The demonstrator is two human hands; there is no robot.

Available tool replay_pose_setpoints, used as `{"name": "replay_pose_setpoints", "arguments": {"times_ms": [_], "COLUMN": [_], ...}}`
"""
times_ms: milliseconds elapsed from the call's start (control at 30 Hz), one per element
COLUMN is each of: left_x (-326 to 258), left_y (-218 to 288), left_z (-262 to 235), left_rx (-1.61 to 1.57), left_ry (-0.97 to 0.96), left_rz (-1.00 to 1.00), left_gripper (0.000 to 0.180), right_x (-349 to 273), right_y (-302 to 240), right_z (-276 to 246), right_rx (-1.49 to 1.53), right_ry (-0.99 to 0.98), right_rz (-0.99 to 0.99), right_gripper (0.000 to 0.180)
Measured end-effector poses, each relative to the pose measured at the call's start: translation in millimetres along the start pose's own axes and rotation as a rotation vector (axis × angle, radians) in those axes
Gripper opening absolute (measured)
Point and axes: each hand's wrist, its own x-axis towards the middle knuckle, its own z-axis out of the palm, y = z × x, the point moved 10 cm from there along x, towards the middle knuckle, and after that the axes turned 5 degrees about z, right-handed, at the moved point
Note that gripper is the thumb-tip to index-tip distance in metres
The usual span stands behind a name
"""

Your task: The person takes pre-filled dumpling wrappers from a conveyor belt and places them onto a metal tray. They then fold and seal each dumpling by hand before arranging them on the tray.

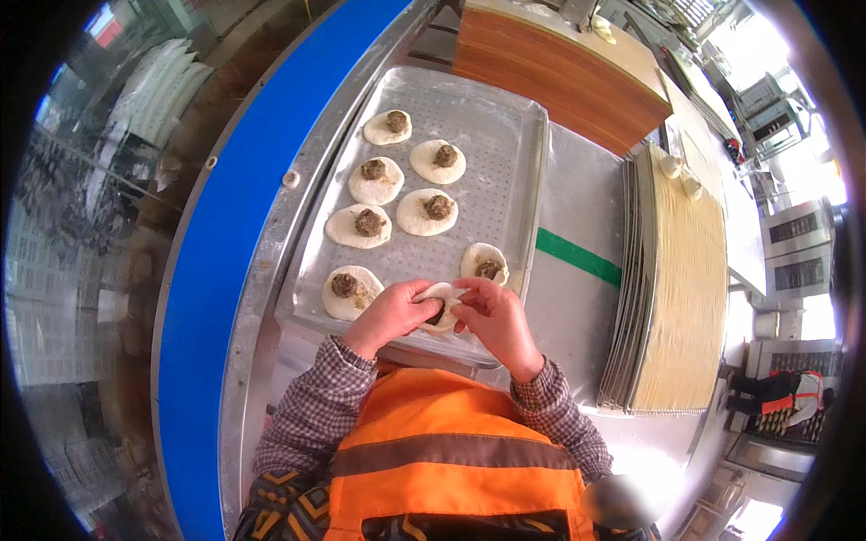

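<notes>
My left hand [390, 314] and my right hand [492, 317] meet over the near edge of a perforated metal tray [505, 126]. Together they pinch one round of white dough [442, 298], folding its edge over a dark filling. On the tray lie several flat dough rounds, each with a lump of brown filling in the middle, such as the round [350, 290] just left of my left hand and a half-folded one [485, 263] above my right hand.
The tray rests on a steel table [577, 207] with a blue rim [225, 234] at the left. A stack of trays [677, 279] stands at the right. A wooden block [559, 72] sits at the back, with small dough balls [681, 176] nearby.
</notes>
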Motion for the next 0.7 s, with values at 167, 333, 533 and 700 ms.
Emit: {"name": "replay_pose_setpoints", "arguments": {"times_ms": [167, 333, 533, 700], "left_x": [16, 17, 1, -1], "left_y": [8, 11, -5, -1], "left_z": [7, 11, 16, 17], "left_rx": [0.163, 0.159, -0.594, -0.258], "left_ry": [-0.195, -0.315, -0.094, -0.037], "left_rz": [0.080, 0.001, -0.247, -0.062], "left_gripper": [0.028, 0.031, 0.033, 0.028], "right_x": [-10, -3, 0, -2], "right_y": [-39, -13, 4, -18], "right_z": [8, 5, 2, 3], "right_rx": [-0.460, -0.218, -0.004, -0.245], "right_ry": [0.048, -0.023, -0.023, 0.012], "right_rz": [-0.394, -0.134, -0.002, -0.187], "right_gripper": [0.015, 0.016, 0.018, 0.022]}}
